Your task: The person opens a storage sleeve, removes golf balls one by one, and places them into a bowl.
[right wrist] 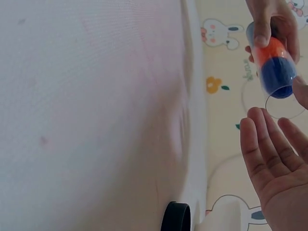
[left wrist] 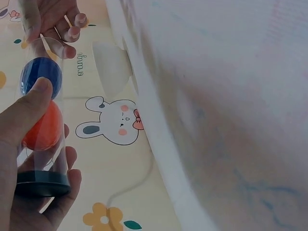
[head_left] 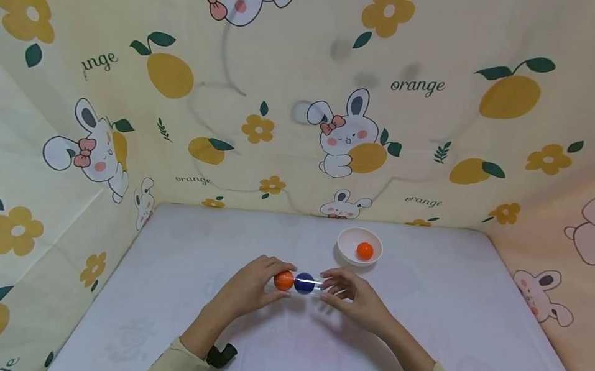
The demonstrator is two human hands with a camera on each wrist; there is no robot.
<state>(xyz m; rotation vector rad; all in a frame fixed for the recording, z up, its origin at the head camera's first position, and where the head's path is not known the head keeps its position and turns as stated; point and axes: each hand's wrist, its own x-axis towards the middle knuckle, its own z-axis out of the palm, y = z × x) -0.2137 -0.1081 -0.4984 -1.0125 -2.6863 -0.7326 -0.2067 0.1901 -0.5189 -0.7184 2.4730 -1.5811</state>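
At frame centre, the left hand (head_left: 255, 284) grips a clear tube (head_left: 296, 283), long axis level, mouth pointing right. The right hand (head_left: 357, 300), fingers loosely spread, is at that mouth, gripping nothing.

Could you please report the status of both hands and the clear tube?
Left hand grips clear cylindrical tube, orange ball, blue ball inside. Right hand at its open end. Nothing visibly in the way.
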